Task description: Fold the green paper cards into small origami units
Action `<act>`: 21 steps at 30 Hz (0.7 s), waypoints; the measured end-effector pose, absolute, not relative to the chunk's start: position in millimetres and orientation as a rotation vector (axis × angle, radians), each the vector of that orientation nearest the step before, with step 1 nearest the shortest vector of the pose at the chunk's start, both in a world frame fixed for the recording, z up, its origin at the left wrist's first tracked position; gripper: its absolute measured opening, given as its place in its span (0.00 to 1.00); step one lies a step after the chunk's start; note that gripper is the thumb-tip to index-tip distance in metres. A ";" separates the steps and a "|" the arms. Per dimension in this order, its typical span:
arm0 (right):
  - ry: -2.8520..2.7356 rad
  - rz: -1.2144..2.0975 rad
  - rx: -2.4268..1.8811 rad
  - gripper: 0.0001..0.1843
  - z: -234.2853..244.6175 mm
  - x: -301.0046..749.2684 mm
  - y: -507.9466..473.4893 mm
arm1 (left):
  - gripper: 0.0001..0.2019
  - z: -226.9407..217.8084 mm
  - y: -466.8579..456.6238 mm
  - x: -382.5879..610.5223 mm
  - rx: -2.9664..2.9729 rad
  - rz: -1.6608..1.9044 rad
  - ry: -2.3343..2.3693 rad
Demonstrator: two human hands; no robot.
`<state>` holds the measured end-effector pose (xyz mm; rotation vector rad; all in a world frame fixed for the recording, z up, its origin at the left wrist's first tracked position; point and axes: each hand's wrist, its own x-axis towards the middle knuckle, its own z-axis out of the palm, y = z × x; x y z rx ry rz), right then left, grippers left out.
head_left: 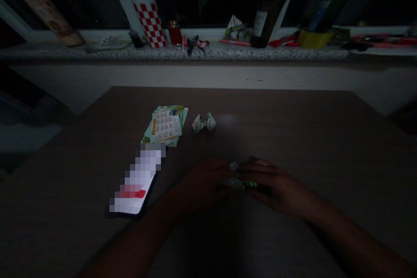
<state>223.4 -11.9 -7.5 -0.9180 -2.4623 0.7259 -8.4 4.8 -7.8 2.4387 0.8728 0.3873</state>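
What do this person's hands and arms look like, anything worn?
The left hand and right hand are ordinary five-fingered human hands, without gloves. The left forearm and right forearm show no sleeves, watch or cables. It's too dim to rule out rings.

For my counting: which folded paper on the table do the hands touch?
The nearer folded paper, between left hand and right hand; the farther folded paper, two-peaked, stands untouched beside the paper stack.

The bottle [150, 15] is showing red-and-white checks; the folded paper [240, 183] is showing white and green; the bench [293, 130] is looking brown.
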 end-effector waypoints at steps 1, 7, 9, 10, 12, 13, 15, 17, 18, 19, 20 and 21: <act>-2.462 0.721 -0.914 0.22 -7.9 223.2 -11.9 | 0.13 -7.2 4.6 -8.4 2.447 0.383 0.875; -2.451 0.704 -0.903 0.22 -8.8 220.3 -12.4 | 0.11 -5.2 3.8 -6.8 2.508 0.367 0.851; -2.452 0.710 -0.895 0.22 -7.5 219.1 -12.8 | 0.10 -4.5 3.2 -5.8 2.526 0.363 0.849; -2.454 0.713 -0.891 0.22 -6.7 218.6 -13.0 | 0.09 -3.8 3.0 -5.3 2.531 0.357 0.850; -2.457 0.711 -0.887 0.22 -6.0 218.0 -13.3 | 0.09 -2.0 2.7 -4.1 2.539 0.345 0.856; -2.454 0.708 -0.883 0.22 -6.0 217.8 -13.4 | 0.08 -1.1 2.6 -3.5 2.542 0.332 0.858; -2.444 0.703 -0.882 0.21 -7.0 217.6 -13.4 | 0.08 0.1 2.5 -2.5 2.546 0.305 0.864; -2.444 0.692 -0.888 0.21 -8.6 217.4 -13.3 | 0.08 0.2 2.3 -1.8 2.547 0.289 0.875; -2.448 0.679 -0.893 0.21 -9.5 217.3 -13.1 | 0.08 -0.2 2.1 -1.6 2.546 0.286 0.887; -2.452 0.662 -0.899 0.21 -10.3 217.2 -13.0 | 0.08 -0.8 1.9 -1.5 2.544 0.288 0.900; -2.452 0.646 -0.906 0.21 -11.1 217.0 -12.8 | 0.09 -1.4 1.7 -1.4 2.542 0.292 0.912; -2.449 0.633 -0.918 0.21 -12.0 216.9 -12.7 | 0.10 -2.0 1.5 -1.4 2.538 0.295 0.923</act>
